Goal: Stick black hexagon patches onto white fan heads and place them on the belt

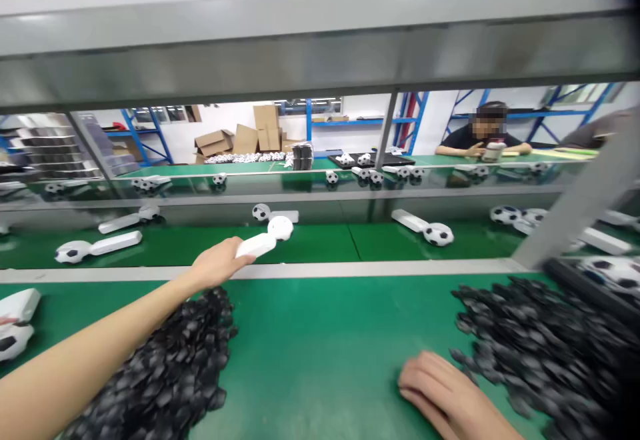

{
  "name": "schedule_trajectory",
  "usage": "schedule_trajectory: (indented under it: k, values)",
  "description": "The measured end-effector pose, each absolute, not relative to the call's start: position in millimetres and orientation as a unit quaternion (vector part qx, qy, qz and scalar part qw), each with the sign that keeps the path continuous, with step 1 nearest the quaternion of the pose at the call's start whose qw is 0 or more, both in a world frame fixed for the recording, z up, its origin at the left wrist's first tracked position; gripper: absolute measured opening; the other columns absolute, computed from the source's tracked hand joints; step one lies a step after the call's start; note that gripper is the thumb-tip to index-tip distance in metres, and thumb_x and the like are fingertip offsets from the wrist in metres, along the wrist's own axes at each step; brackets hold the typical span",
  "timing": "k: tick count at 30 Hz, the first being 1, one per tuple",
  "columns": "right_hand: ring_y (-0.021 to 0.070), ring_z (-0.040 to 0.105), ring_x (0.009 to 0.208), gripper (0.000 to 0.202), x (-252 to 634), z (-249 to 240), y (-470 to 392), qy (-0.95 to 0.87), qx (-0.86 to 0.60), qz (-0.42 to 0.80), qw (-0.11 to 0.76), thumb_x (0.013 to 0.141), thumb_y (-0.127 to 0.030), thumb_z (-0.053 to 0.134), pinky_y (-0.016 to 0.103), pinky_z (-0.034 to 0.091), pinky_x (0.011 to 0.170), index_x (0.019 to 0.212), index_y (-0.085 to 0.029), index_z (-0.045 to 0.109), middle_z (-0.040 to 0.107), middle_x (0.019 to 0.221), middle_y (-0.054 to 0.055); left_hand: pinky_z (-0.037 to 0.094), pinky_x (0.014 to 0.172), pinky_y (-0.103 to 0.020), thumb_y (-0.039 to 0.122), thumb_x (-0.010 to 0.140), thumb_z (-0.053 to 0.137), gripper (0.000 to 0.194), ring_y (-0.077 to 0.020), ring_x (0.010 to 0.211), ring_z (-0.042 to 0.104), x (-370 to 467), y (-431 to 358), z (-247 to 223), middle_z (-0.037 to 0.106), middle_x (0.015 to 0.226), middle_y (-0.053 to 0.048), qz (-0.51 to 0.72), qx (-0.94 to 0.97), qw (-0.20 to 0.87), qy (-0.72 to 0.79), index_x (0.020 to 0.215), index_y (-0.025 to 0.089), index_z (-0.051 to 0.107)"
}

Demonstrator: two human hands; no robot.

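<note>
- the left hand (220, 265) has closed on the near end of a white toy (256, 246), thumb and fingers pinching its handle; the round head (281, 228) points away.
- this toy is out past the pale rail (325, 271), over the green belt (320, 247); whether it touches the belt cannot be told.
- the right hand (445, 387) is low over the table (320, 347), fingers curled loosely; nothing shows in it, but its underside is hidden, so i cannot tell if it grips anything.
- a good hold here looks firm but light, on the handle only, so the head stays unmarked.
- best to hold the toy level and lower it before loosening the fingers; a drop could make it roll.
- another toy (261, 212) lies just behind the head in this view, so leave room for it.
- the forearm passes above the left pile of black pieces (185, 360); a raised sweep would avoid scattering them.
</note>
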State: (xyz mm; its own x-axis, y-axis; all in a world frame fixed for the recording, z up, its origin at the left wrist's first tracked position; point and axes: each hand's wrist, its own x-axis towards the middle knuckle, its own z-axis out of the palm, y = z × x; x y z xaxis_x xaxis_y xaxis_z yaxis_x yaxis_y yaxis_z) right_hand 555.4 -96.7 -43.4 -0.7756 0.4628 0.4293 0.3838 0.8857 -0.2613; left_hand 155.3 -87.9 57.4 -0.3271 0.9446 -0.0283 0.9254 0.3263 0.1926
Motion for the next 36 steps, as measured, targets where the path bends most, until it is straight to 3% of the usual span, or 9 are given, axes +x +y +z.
schedule_trajectory:
  k: [4, 11, 15, 17, 20, 25, 28, 36]
  values:
    - [0.0153, 0.055, 0.079, 0.014, 557, -39, -97, -0.919, -0.235, 0.167, 0.268, 0.088, -0.019, 0.044, 0.027, 0.047, 0.072, 0.087, -0.021, 0.058, 0.059, 0.083, 0.005, 0.041, 0.078, -0.031, 0.051, 0.078, 0.041, 0.047, -0.0255, 0.097, 0.055, 231, -137, 49, 0.057, 0.113, -0.005, 0.090, 0.670, 0.096, 0.731, 0.115, 0.023, 0.047]
    - [0.0147, 0.053, 0.072, 0.009, 559, -29, -90, -0.799, -0.354, 0.291, 0.390, 0.083, -0.025, 0.052, 0.026, 0.045, 0.064, 0.081, -0.020, 0.059, 0.058, 0.078, 0.002, 0.042, 0.076, -0.036, 0.050, 0.077, 0.042, 0.044, -0.0275, 0.090, 0.055, 298, -176, 11, 0.060, 0.102, -0.008, 0.029, 0.717, 0.133, 0.684, 0.108, 0.021, 0.054]
    - [0.0144, 0.053, 0.073, 0.009, 562, -24, -91, -0.788, -0.337, 0.301, 0.419, 0.083, -0.024, 0.052, 0.026, 0.044, 0.065, 0.082, -0.019, 0.060, 0.057, 0.079, 0.002, 0.037, 0.089, -0.040, 0.058, 0.070, 0.050, 0.067, -0.0309, 0.110, 0.045, 322, -162, 13, 0.050, 0.122, -0.010, 0.055, 0.733, 0.107, 0.669, 0.125, 0.021, 0.042]
    - [0.0146, 0.053, 0.076, 0.008, 564, -24, -93, -0.790, -0.327, 0.298, 0.424, 0.083, -0.023, 0.052, 0.027, 0.043, 0.067, 0.082, -0.019, 0.060, 0.057, 0.081, 0.002, 0.036, 0.092, -0.039, 0.063, 0.067, 0.050, 0.079, -0.0306, 0.116, 0.043, 338, -149, 14, 0.044, 0.131, -0.010, 0.083, 0.740, 0.135, 0.654, 0.132, 0.021, 0.031]
    - [0.0151, 0.053, 0.079, 0.008, 566, -24, -96, -0.797, -0.313, 0.292, 0.426, 0.084, -0.022, 0.052, 0.027, 0.043, 0.067, 0.082, -0.020, 0.060, 0.057, 0.083, 0.003, 0.036, 0.094, -0.037, 0.065, 0.070, 0.046, 0.082, -0.0299, 0.119, 0.042, 359, -131, 9, 0.040, 0.135, -0.011, 0.102, 0.739, 0.157, 0.647, 0.135, 0.019, 0.026]
    - [0.0157, 0.052, 0.084, 0.007, 567, -22, -96, -0.795, -0.301, 0.298, 0.435, 0.084, -0.020, 0.052, 0.029, 0.043, 0.073, 0.081, -0.020, 0.059, 0.056, 0.084, 0.003, 0.045, 0.076, -0.036, 0.066, 0.072, 0.041, 0.066, -0.0291, 0.097, 0.056, 380, -124, -1, 0.058, 0.111, -0.009, 0.102, 0.755, 0.117, 0.637, 0.121, 0.021, 0.041]
    - [0.0160, 0.051, 0.085, 0.007, 565, -23, -96, -0.791, -0.297, 0.311, 0.435, 0.083, -0.021, 0.053, 0.031, 0.043, 0.075, 0.080, -0.020, 0.059, 0.054, 0.085, 0.003, 0.046, 0.067, -0.033, 0.069, 0.069, 0.043, 0.064, -0.0281, 0.088, 0.059, 383, -128, -2, 0.061, 0.100, -0.008, 0.095, 0.756, 0.113, 0.638, 0.112, 0.022, 0.045]
    - [0.0190, 0.045, 0.102, 0.007, 554, -28, -105, -0.835, -0.287, 0.295, 0.365, 0.076, -0.015, 0.061, 0.040, 0.033, 0.093, 0.071, -0.020, 0.060, 0.048, 0.101, 0.003, 0.044, 0.079, -0.035, 0.062, 0.067, 0.052, 0.073, -0.0265, 0.101, 0.054, 378, -129, -7, 0.055, 0.116, -0.008, 0.119, 0.777, 0.107, 0.609, 0.126, 0.023, 0.035]
